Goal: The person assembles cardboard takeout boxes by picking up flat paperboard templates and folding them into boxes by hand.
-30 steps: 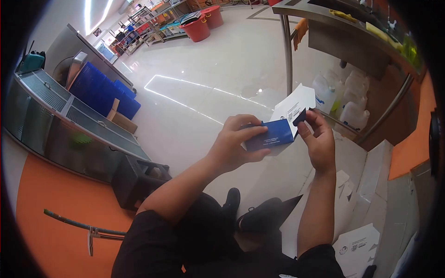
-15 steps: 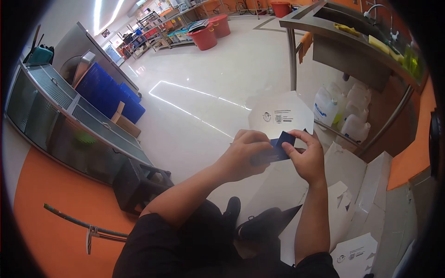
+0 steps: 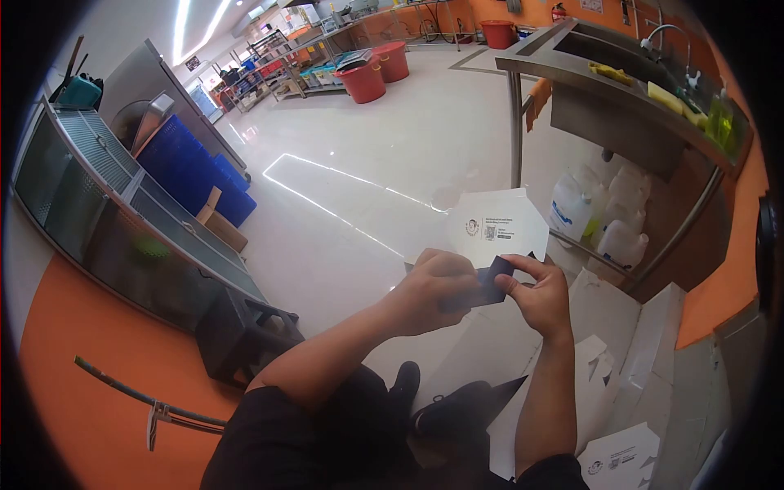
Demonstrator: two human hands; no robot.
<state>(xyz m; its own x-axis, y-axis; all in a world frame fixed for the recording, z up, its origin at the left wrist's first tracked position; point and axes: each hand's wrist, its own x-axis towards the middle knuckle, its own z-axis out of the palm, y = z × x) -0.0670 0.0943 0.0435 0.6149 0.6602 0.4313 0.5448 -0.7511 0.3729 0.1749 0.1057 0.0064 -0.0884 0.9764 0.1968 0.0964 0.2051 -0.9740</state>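
Observation:
Between my hands is a small dark blue box (image 3: pixel 493 282), with a flap standing up at its right end. My left hand (image 3: pixel 437 290) grips the box's left part, fingers over the top. The thumb and forefinger of my right hand (image 3: pixel 541 294) pinch the raised flap. Just beyond my hands lies a white printed carton sheet (image 3: pixel 498 222) with a logo and a square code; its near edge is hidden by my hands.
A steel sink (image 3: pixel 612 90) stands at the right above plastic jugs (image 3: pixel 621 212). Blue crates (image 3: pixel 192 171) and a black stool (image 3: pixel 245 331) are at the left. More white cartons (image 3: pixel 625 457) lie at the lower right. Red tubs (image 3: pixel 362 80) stand farther back.
The box has turned from showing its printed face to a darker, edge-on view, and its flap now stands up. The white sheet has come into fuller view. The camera has tilted slightly upward.

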